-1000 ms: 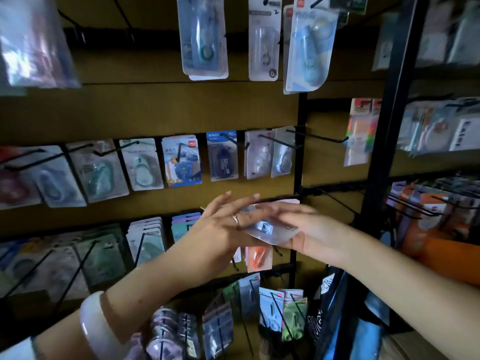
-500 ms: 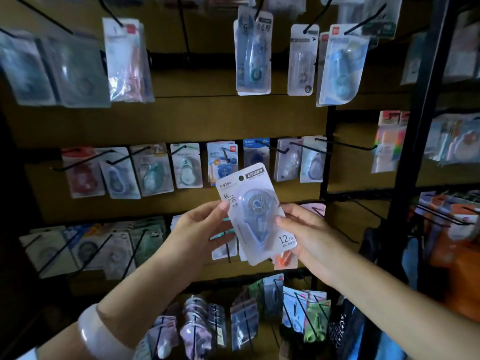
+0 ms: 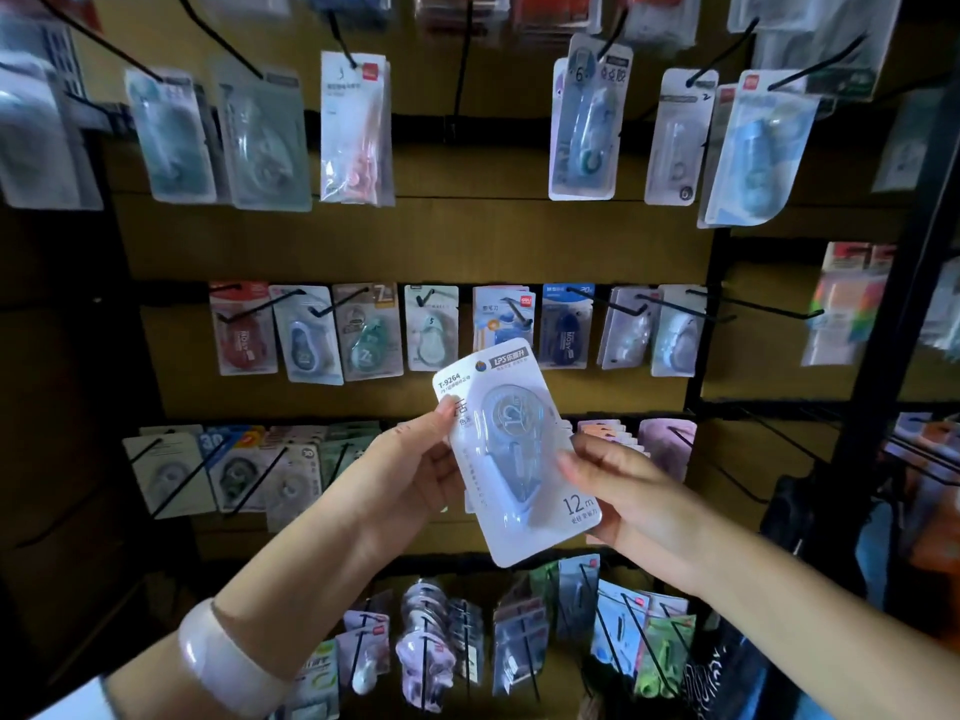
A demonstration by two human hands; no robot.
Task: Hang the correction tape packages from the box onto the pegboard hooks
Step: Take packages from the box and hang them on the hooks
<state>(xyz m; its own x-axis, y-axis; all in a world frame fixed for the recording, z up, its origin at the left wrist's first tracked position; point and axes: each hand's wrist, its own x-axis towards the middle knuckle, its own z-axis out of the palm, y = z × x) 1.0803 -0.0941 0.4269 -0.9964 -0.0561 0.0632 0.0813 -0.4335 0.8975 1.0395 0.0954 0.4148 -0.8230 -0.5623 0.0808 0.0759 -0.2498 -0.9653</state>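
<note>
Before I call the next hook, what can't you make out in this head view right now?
- Box of stock: not in frame.
- Package: hang hole not discernible; small print too small; lower right corner covered by the right hand, left edge by the left hand.
- Top-row packages: cut off by the upper edge.
- Far-left packages: blurred.

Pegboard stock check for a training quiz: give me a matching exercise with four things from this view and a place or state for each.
Things:
1. held package
2. red tape
3. bangle
4. pink tape

Places or states:
A. top row, hanging
B. left wrist
C. off the hooks, between both hands
D. middle row, far left

Pairs: 1-C, 2-D, 3-B, 4-A. The left hand and right hand each hold an edge of the held package.
</note>
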